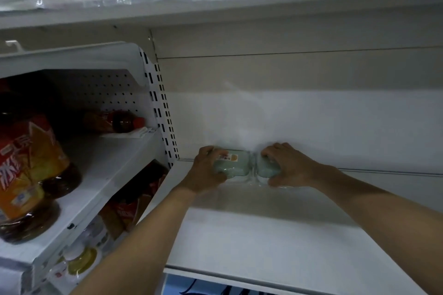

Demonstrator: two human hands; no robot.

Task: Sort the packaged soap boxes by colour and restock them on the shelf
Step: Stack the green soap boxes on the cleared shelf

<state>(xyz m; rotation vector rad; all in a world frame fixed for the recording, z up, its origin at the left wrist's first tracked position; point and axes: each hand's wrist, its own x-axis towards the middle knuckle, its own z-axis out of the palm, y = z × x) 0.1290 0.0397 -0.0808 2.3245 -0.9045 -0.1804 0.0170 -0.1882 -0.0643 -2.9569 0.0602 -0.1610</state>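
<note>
Two pale green soap boxes sit side by side at the back of the white shelf (251, 242), hard against the rear panel and near its left end. The left soap box (231, 164) carries a small orange and white label on top; the right soap box (265, 167) is mostly hidden under the fingers. Both look wrapped in clear, glossy plastic, and the two packs touch or nearly touch in the middle.

The left hand (206, 170) curls round the outer end of the left box, fingers over the top and thumb low at the front. The right hand (287, 165) does the same on the right box, fingers arched over its top and thumb down at the shelf. Each hand is closed round its own box, not spread flat.

Judging by their look, these are light, rigid packs that will not sag or crush under an ordinary grip. The clear wrap is probably slick, so a hold across the short width, thumb on one long side and fingers on the other, seems safer than pressing on the top alone. On the smooth shelf they should slide readily, so nudging them back into line likely needs little force

On the neighbouring shelf to the left stand dark drink bottles (28, 175) with orange and red labels
</note>
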